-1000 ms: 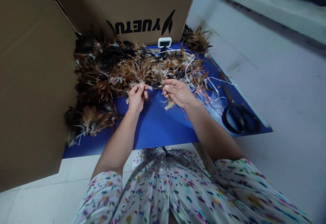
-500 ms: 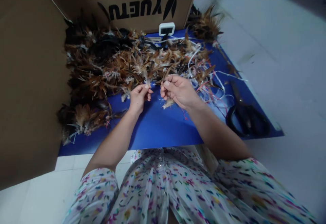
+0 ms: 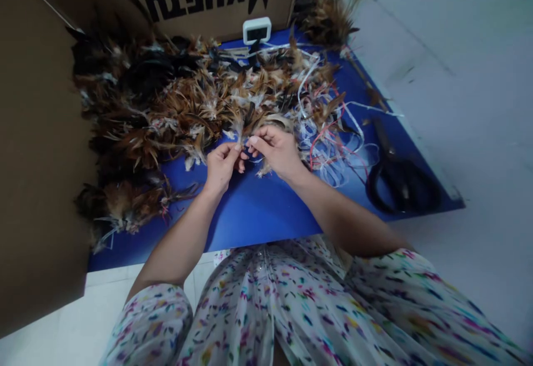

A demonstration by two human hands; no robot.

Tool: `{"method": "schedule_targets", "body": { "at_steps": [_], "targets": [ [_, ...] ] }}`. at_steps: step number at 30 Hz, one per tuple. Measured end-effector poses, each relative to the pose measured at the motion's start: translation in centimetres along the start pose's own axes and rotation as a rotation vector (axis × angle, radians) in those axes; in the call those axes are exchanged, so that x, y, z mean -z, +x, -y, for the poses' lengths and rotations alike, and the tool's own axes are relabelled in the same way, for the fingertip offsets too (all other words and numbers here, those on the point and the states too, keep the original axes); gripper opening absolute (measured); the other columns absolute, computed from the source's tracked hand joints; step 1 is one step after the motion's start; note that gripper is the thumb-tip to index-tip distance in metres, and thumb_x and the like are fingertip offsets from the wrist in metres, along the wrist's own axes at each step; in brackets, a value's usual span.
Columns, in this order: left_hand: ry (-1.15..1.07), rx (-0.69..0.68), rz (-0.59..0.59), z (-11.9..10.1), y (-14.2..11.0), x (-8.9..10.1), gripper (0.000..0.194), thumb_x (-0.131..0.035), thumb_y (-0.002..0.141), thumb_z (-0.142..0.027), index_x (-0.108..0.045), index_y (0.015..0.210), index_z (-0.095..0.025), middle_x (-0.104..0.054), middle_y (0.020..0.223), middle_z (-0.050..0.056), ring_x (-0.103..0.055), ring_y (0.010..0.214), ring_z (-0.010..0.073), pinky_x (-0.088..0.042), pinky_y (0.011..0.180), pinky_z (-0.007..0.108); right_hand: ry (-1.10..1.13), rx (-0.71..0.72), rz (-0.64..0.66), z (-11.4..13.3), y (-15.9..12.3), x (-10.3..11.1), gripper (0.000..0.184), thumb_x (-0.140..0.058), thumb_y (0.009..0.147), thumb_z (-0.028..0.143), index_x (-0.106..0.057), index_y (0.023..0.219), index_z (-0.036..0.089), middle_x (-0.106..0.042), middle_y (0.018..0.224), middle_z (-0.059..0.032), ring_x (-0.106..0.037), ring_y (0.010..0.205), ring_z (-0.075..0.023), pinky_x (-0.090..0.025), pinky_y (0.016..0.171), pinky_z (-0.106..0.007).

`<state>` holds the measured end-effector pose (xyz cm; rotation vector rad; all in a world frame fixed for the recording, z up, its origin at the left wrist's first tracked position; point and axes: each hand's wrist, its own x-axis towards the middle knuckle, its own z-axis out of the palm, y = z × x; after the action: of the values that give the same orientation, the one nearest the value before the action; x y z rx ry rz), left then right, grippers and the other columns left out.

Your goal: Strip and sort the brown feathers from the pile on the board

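Note:
A small tuft of feathers point(image 3: 239, 128) stands upright in the pinch of my left hand point(image 3: 220, 167), its quill ends between thumb and forefinger. Close on its right, my right hand point(image 3: 278, 152) has thumb and fingers pressed together, their tips almost at the tuft. Whatever those fingers hold is too small to make out. A thin pale thread point(image 3: 255, 160) shows between the two hands. Beyond them spreads a wide heap of brown and black feathers point(image 3: 195, 96). Several white and red strings point(image 3: 328, 144) lie tangled to the right of my right hand.
Large black-handled scissors point(image 3: 400, 185) lie at the right of the blue tabletop point(image 3: 258, 216). A small white digital display point(image 3: 257, 31) stands before a cardboard box point(image 3: 216, 24). Another cardboard panel point(image 3: 37, 149) walls the left side. Feather bunches point(image 3: 129, 202) sit at front left.
My right hand has moved left, closing the gap to the tuft in my left hand. The left hand keeps its pinch. The whole view has shifted slightly.

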<state>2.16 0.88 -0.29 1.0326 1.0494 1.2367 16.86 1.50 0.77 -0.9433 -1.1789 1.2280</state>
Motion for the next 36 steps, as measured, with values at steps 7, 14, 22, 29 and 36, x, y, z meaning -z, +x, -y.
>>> {"method": "schedule_targets", "body": {
  "at_steps": [7,14,22,29,36],
  "targets": [
    [-0.006,-0.012,0.016,0.1,-0.4,-0.2,0.041,-0.083,0.071,-0.054,-0.068,0.074,-0.016,-0.067,0.060,-0.001,-0.053,0.038,0.0062,-0.045,0.038,0.020,-0.079,0.037,-0.030,0.2,-0.3,-0.4,0.021,-0.072,0.081,0.038,-0.058,0.078,0.023,-0.066,0.073,0.0004,-0.062,0.063,-0.0133,-0.055,0.064,-0.031],
    [0.010,0.005,0.028,0.1,-0.5,-0.4,0.039,-0.082,0.073,-0.052,-0.067,0.073,-0.016,-0.068,0.060,-0.001,-0.052,0.037,0.0053,-0.043,0.037,0.018,-0.164,0.036,-0.105,-0.3,-0.3,-0.7,0.017,-0.068,0.081,0.034,-0.056,0.080,0.022,-0.063,0.070,0.0034,-0.059,0.060,-0.0105,-0.051,0.062,-0.027],
    [-0.006,-0.004,0.032,0.1,-0.4,-0.4,0.037,-0.081,0.075,-0.049,-0.067,0.073,-0.015,-0.067,0.059,-0.001,-0.052,0.037,0.0059,-0.044,0.037,0.019,-0.165,0.067,-0.116,-1.4,-0.2,-0.4,0.022,-0.069,0.079,0.040,-0.059,0.088,0.022,-0.064,0.074,0.0031,-0.062,0.065,-0.0119,-0.052,0.066,-0.028],
    [0.032,-0.018,0.037,0.3,-0.3,-0.2,0.036,-0.079,0.077,-0.049,-0.068,0.074,-0.015,-0.067,0.057,-0.001,-0.053,0.037,0.0066,-0.045,0.038,0.020,-0.238,0.058,-0.095,-1.3,-0.5,-0.2,0.023,-0.066,0.080,0.045,-0.058,0.085,0.023,-0.062,0.073,0.0031,-0.061,0.069,-0.0127,-0.052,0.069,-0.029],
    [0.072,-0.063,0.054,0.6,-0.2,0.1,0.043,-0.079,0.074,-0.057,-0.068,0.076,-0.016,-0.068,0.060,0.000,-0.054,0.038,0.0077,-0.047,0.039,0.021,-0.265,0.079,-0.069,-1.1,-0.6,-0.2,0.023,-0.065,0.081,0.045,-0.061,0.087,0.023,-0.064,0.080,-0.0001,-0.060,0.075,-0.0149,-0.051,0.072,-0.030]
  ]
}}
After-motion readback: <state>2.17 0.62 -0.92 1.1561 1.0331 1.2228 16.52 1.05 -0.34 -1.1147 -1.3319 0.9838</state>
